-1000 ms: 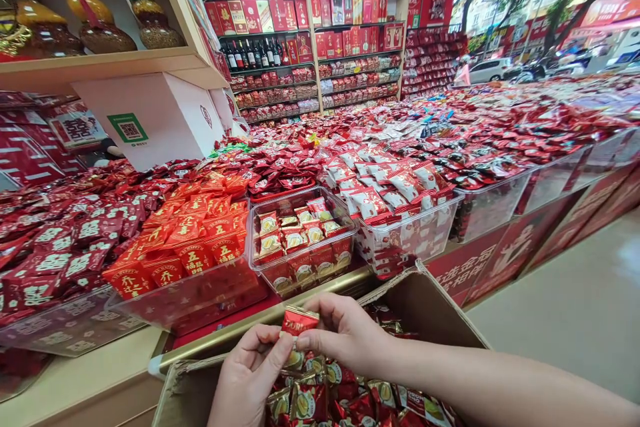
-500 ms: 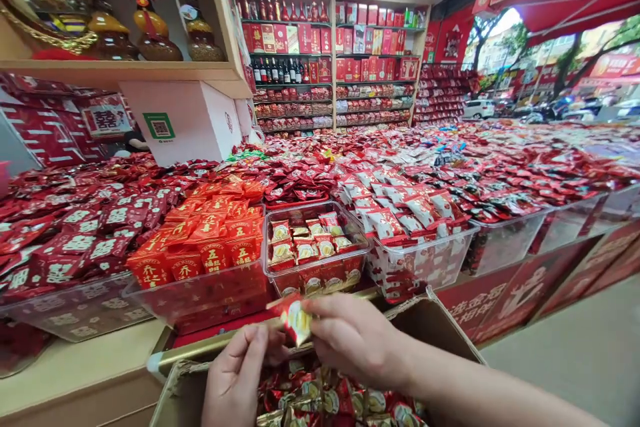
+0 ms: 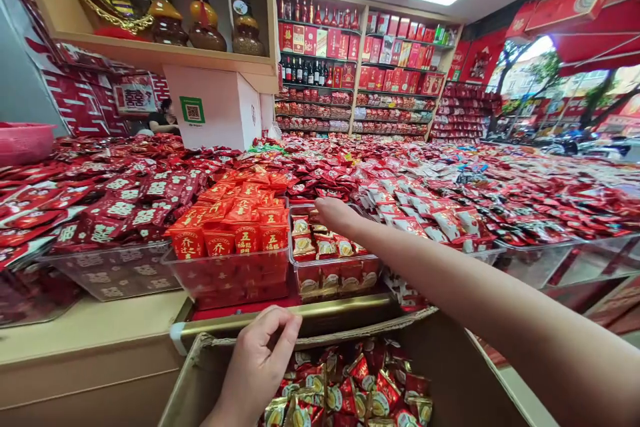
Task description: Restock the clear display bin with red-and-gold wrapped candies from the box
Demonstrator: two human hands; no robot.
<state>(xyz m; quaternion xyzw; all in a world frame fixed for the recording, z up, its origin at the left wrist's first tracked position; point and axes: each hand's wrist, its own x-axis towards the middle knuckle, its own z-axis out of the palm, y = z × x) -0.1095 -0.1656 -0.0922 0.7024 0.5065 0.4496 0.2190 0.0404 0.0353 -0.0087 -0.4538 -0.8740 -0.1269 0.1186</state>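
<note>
My right hand (image 3: 336,215) reaches over the clear plastic bin (image 3: 335,267), above its back part. Its fingers point down and away behind the hand, so their grip is hidden. Small red-and-gold wrapped candies (image 3: 326,247) stand in rows inside that bin. Closer to me, my left hand (image 3: 263,353) hovers above the near-left side of an open cardboard box (image 3: 453,360). Thumb and forefinger are pressed together there, with nothing showing between them. Loose wrapped candies (image 3: 345,393) of the same look lie heaped in the box.
Left of the bin stands a tub of orange-red packets (image 3: 240,220); right of it, one of white-and-red packets (image 3: 430,207). A gold rail (image 3: 340,307) runs along the counter front. A shelf with bottles (image 3: 245,20) overhangs at left. A person (image 3: 163,119) is behind the counter.
My right hand has moved forward from beside my left hand to over the bin; the candy it pinched is out of sight. The view has shifted left, and the box's contents show more.
</note>
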